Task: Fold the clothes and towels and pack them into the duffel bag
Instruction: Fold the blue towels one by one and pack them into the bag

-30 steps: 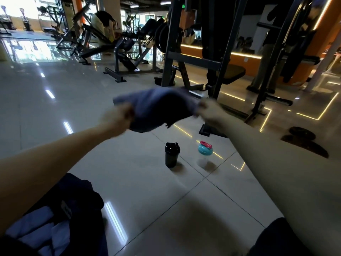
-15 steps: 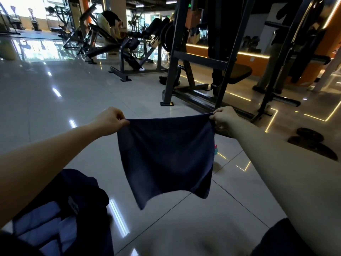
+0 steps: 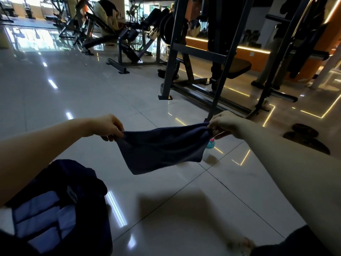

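Observation:
A dark navy towel (image 3: 162,150) hangs in the air between my hands, doubled over and sagging in the middle. My left hand (image 3: 108,126) pinches its left top corner. My right hand (image 3: 224,124) pinches the right top corner. The open dark duffel bag (image 3: 86,183) lies on the floor at the lower left, under my left forearm, with light blue folded cloth (image 3: 42,217) showing inside it.
A clear bottle with a teal lid (image 3: 210,146) stands on the tiled floor just behind the towel's right edge. Dark gym machine frames (image 3: 186,74) stand beyond. Weight plates (image 3: 304,133) lie on the floor at the right. A dark garment (image 3: 295,241) fills the lower right corner.
The towel was flung up a second ago, then hung full length. It now hangs shorter, its lower part folded up, and both hands have dropped slightly.

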Demonstrator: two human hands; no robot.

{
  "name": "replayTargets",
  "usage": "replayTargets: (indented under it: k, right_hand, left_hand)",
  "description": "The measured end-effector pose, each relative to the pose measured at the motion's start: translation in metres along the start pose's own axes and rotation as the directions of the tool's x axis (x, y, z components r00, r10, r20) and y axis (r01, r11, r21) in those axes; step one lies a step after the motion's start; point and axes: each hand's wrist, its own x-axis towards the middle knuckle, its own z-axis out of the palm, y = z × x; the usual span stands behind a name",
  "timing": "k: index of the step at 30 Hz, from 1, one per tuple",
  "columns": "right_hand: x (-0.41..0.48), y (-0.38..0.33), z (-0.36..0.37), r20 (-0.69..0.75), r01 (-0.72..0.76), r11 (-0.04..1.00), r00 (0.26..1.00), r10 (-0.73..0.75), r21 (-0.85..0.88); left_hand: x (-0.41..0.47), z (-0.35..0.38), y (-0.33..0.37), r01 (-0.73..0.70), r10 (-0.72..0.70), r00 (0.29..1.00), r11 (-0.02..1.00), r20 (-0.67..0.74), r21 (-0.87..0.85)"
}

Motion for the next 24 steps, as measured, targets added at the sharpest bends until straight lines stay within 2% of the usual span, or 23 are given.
replayTargets:
  k: [2, 4, 6, 9, 11, 13, 16, 18, 20, 22, 24]
  right_hand:
    - [-0.004, 0.004, -0.012, 0.121, -0.020, 1.000, 0.992, 0.018, 0.016]
    - [-0.010, 0.011, -0.022, 0.212, -0.057, 0.996, 0.977, 0.041, 0.070]
    - [-0.012, 0.022, -0.023, 0.271, -0.110, 0.986, 0.960, 0.072, 0.126]
    - [-0.003, 0.044, -0.002, 0.284, -0.206, 0.970, 0.945, 0.164, 0.126]
    - [0.006, 0.063, 0.025, 0.249, -0.280, 0.957, 0.935, 0.253, 0.078]
    - [0.018, 0.089, 0.060, 0.188, -0.332, 0.943, 0.927, 0.325, 0.009]
    - [0.041, 0.137, 0.118, 0.068, -0.334, 0.941, 0.939, 0.337, -0.059]
    - [0.051, 0.169, 0.154, -0.037, -0.323, 0.932, 0.946, 0.322, -0.166]
    - [0.052, 0.197, 0.184, -0.075, -0.316, 0.894, 0.948, 0.309, -0.318]
    - [0.044, 0.218, 0.206, -0.026, -0.350, 0.867, 0.931, 0.365, -0.353]
    - [0.027, 0.238, 0.221, 0.018, -0.403, 0.855, 0.902, 0.431, -0.326]
  left_hand:
    - [-0.011, -0.003, -0.002, 0.014, 0.001, 0.976, 0.998, 0.219, -0.064]
    - [-0.020, -0.004, -0.002, 0.044, 0.008, 0.917, 0.992, 0.398, -0.121]
    - [-0.023, -0.001, -0.003, 0.071, 0.010, 0.870, 0.987, 0.494, -0.145]
    - [-0.015, 0.021, -0.010, 0.133, -0.020, 0.840, 0.976, 0.542, -0.170]
    - [-0.003, 0.051, -0.018, 0.183, -0.077, 0.868, 0.968, 0.491, -0.171]
    - [0.017, 0.095, -0.033, 0.220, -0.156, 0.924, 0.963, 0.348, -0.153]
    - [0.055, 0.176, -0.070, 0.242, -0.231, 0.968, 0.964, 0.101, -0.111]
    - [0.069, 0.226, -0.091, 0.251, -0.256, 0.964, 0.965, -0.069, -0.075]
    - [0.068, 0.268, -0.105, 0.302, -0.289, 0.937, 0.952, -0.198, 0.039]
    - [0.055, 0.303, -0.109, 0.241, -0.206, 0.951, 0.961, -0.229, 0.133]
    - [0.036, 0.338, -0.113, 0.057, -0.009, 0.980, 0.971, -0.200, 0.233]
